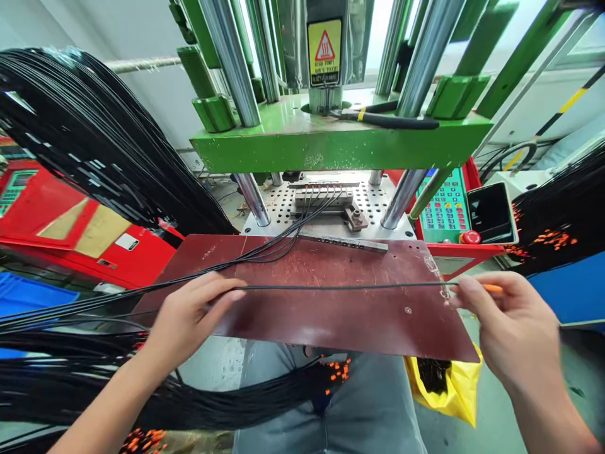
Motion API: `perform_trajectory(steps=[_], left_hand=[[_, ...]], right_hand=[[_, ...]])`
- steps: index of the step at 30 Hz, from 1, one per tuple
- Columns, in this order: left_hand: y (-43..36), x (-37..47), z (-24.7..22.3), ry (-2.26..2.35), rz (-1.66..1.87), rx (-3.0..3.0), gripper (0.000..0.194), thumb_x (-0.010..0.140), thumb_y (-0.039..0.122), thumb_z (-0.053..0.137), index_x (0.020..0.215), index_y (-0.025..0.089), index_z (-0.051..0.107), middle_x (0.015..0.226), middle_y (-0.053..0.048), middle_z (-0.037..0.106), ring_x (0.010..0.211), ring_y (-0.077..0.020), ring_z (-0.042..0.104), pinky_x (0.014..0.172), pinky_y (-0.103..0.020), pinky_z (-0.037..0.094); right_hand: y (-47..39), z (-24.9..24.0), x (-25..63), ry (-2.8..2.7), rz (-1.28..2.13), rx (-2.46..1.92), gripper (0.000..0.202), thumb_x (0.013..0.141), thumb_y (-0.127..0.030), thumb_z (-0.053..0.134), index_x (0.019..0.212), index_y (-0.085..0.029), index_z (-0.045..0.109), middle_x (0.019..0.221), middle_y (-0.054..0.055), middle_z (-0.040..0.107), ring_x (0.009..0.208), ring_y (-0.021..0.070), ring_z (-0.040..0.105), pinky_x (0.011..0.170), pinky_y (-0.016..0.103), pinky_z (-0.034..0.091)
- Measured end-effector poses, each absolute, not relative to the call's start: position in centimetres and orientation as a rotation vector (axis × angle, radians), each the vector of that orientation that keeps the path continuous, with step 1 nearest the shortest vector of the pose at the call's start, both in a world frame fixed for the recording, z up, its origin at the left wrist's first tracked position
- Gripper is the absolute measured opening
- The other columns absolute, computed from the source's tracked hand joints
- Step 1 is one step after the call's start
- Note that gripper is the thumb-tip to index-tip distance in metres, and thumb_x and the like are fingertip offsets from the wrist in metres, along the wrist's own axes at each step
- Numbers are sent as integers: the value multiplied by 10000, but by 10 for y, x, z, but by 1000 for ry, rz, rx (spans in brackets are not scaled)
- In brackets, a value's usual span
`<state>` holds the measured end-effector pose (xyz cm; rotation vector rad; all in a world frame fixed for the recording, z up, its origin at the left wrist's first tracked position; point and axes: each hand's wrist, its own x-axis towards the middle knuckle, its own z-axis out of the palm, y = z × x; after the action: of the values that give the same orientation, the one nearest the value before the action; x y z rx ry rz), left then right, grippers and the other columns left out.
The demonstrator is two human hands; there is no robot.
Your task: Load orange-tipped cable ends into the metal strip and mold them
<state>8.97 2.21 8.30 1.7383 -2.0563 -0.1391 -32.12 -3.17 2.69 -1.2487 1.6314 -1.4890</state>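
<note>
left hand (pixel 189 315) pinching cable (pixel 331 288) | right hand (pixel 517 334) gripping near orange tip (pixel 493 288) | probs pulled straight so it clears board (pixel 331 321)

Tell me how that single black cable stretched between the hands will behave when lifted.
The black cable is probably floppy: the left hand and right hand hold it nearly straight, but similar cables nearby bend in curves. Being thin, it should feel light.

The person wears faded grey-blue trousers (pixel 373 403) (denim, by the look of them), creased over the thighs and darker between the legs. The left hand (pixel 191 309), right hand (pixel 515 328) and both forearms (pixel 118 391) are bare.
</note>
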Motion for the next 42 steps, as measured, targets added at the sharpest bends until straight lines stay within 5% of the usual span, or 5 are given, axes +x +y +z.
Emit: perform_trajectory(steps=[8, 18, 25, 34, 42], left_hand=[[-77, 59, 55, -2252, -344, 1671, 456, 935, 459, 496, 1314, 211, 541, 1367, -81, 541, 1275, -252, 481, 1108, -393, 349], [-178, 31, 29, -2127, -483, 1742, 302, 953, 377, 421, 888, 166, 626, 906, -83, 688, 863, -237, 633, 770, -331, 448], [-188, 14, 28, -2112, -495, 1691, 262, 935, 319, 433, 805, 179, 611, 873, -71, 669, 830, -229, 601, 728, -320, 411], [-193, 20, 30, -2072, -592, 1693, 266, 903, 371, 484, 827, 175, 645, 816, -44, 676, 762, -204, 598, 686, -309, 405], [-200, 23, 31, -2063, -687, 1676, 250, 871, 384, 503, 761, 185, 606, 699, -8, 617, 646, -171, 548, 601, -290, 354]], right_hand=[[-111, 21, -299, 1786, -1022, -2287, 348, 893, -445, 551, 1125, -199, 632, 1214, 142, 624, 1128, 320, 573, 969, 481, 446], [-226, 34, -184, 1466, -675, -2614, 505, 961, -267, 446, 1401, -20, 471, 1447, 183, 485, 1351, 309, 419, 1133, 423, 323], [-238, 23, -191, 1440, -614, -2657, 484, 996, -269, 366, 1442, -102, 454, 1515, 111, 416, 1431, 269, 322, 1158, 469, 264], [-240, 29, -188, 1688, -844, -2441, 375, 961, -306, 451, 1248, -135, 621, 1279, 145, 614, 1232, 303, 501, 1067, 442, 363], [-252, 30, -179, 1825, -764, -2085, 319, 893, -293, 525, 1178, -150, 548, 897, 72, 739, 822, 247, 680, 723, 352, 502]])
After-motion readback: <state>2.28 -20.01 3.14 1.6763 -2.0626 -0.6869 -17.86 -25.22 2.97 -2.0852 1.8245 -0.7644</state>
